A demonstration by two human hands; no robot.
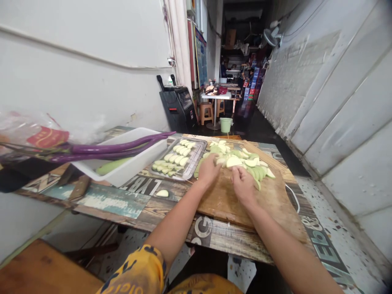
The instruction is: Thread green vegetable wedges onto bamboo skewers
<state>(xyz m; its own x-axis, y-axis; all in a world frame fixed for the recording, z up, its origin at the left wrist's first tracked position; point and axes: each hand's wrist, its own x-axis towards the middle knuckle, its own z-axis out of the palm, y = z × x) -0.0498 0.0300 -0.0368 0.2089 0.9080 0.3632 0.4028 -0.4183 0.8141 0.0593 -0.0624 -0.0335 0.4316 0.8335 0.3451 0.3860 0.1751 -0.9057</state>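
Observation:
My left hand is curled at the near left edge of a heap of pale green vegetable slices on a wooden cutting board. Its fingers close around something at the heap, partly hidden; whether a skewer is there I cannot tell. Just to the right, my right hand pinches a half-round vegetable slice between thumb and fingers. Left of the board, a clear plastic tray holds rows of similar slices. One loose slice lies on the table.
Thin wooden skewers lie along the board's far right side. Long purple eggplants rest across a white bin with a green vegetable inside. A knife-like object lies at left. Beyond stand a black speaker and a green bucket.

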